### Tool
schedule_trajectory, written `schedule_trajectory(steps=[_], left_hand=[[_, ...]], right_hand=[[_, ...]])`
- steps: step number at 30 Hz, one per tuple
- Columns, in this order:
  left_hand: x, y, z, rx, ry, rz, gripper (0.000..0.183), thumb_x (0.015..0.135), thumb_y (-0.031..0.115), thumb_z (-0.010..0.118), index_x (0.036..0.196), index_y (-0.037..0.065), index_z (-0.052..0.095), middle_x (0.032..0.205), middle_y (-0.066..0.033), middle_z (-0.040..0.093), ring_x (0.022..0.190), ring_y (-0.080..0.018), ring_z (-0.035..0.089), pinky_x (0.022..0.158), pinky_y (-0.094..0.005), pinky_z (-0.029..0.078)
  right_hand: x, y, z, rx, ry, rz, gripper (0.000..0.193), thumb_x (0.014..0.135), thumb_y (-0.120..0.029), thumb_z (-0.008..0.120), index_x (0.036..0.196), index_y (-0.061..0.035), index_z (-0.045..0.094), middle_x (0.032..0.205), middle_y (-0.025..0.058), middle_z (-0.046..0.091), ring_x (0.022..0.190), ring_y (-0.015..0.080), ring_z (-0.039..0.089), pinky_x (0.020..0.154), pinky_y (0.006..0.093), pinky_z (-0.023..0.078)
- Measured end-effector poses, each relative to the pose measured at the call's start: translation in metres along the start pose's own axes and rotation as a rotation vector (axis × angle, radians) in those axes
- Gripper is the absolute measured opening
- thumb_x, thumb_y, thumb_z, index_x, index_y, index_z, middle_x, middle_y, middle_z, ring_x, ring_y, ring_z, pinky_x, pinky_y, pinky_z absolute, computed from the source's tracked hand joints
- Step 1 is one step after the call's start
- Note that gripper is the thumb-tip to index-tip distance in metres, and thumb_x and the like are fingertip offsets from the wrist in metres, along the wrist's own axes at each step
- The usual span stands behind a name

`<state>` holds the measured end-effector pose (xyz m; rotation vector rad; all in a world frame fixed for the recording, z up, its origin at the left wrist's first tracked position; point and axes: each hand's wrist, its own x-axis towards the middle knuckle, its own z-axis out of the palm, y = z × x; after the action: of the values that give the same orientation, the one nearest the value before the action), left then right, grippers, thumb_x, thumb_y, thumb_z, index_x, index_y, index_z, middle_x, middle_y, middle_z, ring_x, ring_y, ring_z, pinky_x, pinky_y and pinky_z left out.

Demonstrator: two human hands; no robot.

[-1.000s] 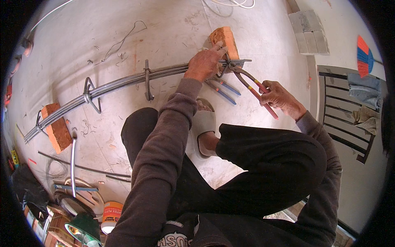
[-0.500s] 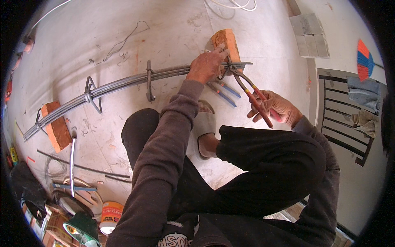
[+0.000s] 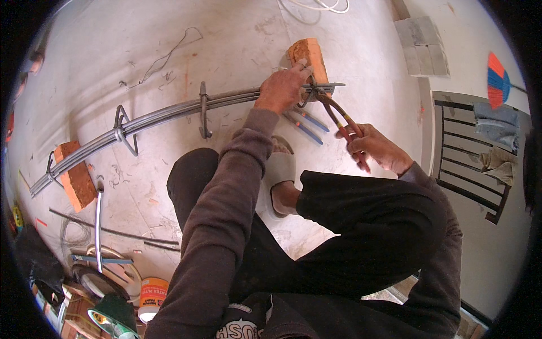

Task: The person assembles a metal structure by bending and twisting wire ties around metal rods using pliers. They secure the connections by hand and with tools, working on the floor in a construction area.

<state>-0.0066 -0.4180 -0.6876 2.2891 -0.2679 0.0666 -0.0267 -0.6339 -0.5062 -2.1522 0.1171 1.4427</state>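
Currently I watch from above as both hands work at the right end of the rods (image 3: pixel 169 109), a grey bundle that runs across the floor (image 3: pixel 237 51) and looks bent through the fisheye. The left hand (image 3: pixel 279 90) is curled down over the rods just short of that end, its fingers reaching past them to the right brick (image 3: pixel 312 59); its palm side is hidden from me, so I cannot tell how firmly it grips or what exactly it has hold of. The right hand (image 3: pixel 377 148) is on the near side of the rods, closed around the red handles of the pincers (image 3: pixel 323 98), which slant away from it so that their head meets the rods at the end ring (image 3: pixel 307 97). I cannot tell whether the jaws are biting on anything there. The rods cross over two bricks, the right one under the worked end and the left brick (image 3: pixel 78 183) close to the far left end. Further rings stand on the rods: a triangular ring (image 3: pixel 133 146) towards the left brick and an upright ring (image 3: pixel 204 110) nearer the left hand. A blue-handled tool (image 3: pixel 306 131) lies on the near side of the rods, below the left hand, with a sandalled foot (image 3: pixel 280 169) beside it. Beyond the rods I see a bent wire (image 3: pixel 154 68), and well off their right end, grey blocks (image 3: pixel 422 48) and a red and blue broom (image 3: pixel 498 82).
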Motion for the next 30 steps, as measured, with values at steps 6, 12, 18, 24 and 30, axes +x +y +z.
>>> schedule_trajectory(steps=[6, 12, 18, 24, 30], left_hand=[[0.003, -0.001, 0.001, -0.017, 0.025, 0.004, 0.065, 0.078, 0.003, 0.074, 0.139, 0.012, 0.054, 0.147, -0.007, 0.05, 0.111, -0.0342, 0.066, 0.097, -0.0464, 0.055], [0.0, -0.005, 0.0, -0.014, 0.014, -0.02, 0.06, 0.082, 0.006, 0.069, 0.139, 0.014, 0.052, 0.149, -0.0073, 0.048, 0.11, -0.0373, 0.065, 0.095, -0.0482, 0.055], [0.0, 0.004, -0.005, 0.001, -0.02, -0.03, 0.068, 0.076, 0.001, 0.075, 0.139, 0.013, 0.054, 0.148, -0.0059, 0.05, 0.11, -0.0328, 0.066, 0.096, -0.0443, 0.056], [0.0, 0.001, -0.003, 0.014, 0.001, -0.022, 0.07, 0.075, 0.001, 0.076, 0.14, 0.013, 0.053, 0.147, -0.0082, 0.05, 0.112, -0.0309, 0.066, 0.097, -0.0435, 0.056], [-0.003, -0.003, -0.002, 0.026, 0.007, -0.02, 0.066, 0.08, 0.014, 0.075, 0.141, 0.016, 0.051, 0.147, -0.0105, 0.049, 0.112, -0.0361, 0.065, 0.096, -0.0466, 0.055]], right_hand=[[0.017, 0.029, -0.015, -1.125, 0.635, -0.242, 0.029, 0.08, -0.007, 0.067, 0.105, 0.0001, 0.055, 0.079, 0.0142, 0.064, 0.076, 0.0323, 0.065, 0.073, 0.0428, 0.054], [0.002, 0.008, -0.01, -0.06, 0.206, 0.023, 0.04, 0.069, -0.014, 0.072, 0.1, -0.0009, 0.051, 0.067, 0.0027, 0.049, 0.048, 0.01, 0.047, 0.043, 0.0278, 0.044], [0.011, 0.028, -0.017, -1.102, 0.629, -0.331, 0.042, 0.074, -0.01, 0.073, 0.11, -0.0039, 0.052, 0.069, 0.0078, 0.06, 0.053, 0.0209, 0.063, 0.051, 0.033, 0.053], [0.009, 0.022, -0.028, -1.498, 0.825, -0.441, 0.037, 0.085, -0.011, 0.07, 0.118, -0.0084, 0.051, 0.093, 0.009, 0.06, 0.082, 0.0246, 0.065, 0.07, 0.0401, 0.054], [0.019, 0.013, -0.034, -1.442, 0.887, -0.418, 0.024, 0.089, -0.009, 0.064, 0.112, -0.0062, 0.058, 0.092, 0.0118, 0.061, 0.086, 0.0278, 0.063, 0.076, 0.0425, 0.052]])
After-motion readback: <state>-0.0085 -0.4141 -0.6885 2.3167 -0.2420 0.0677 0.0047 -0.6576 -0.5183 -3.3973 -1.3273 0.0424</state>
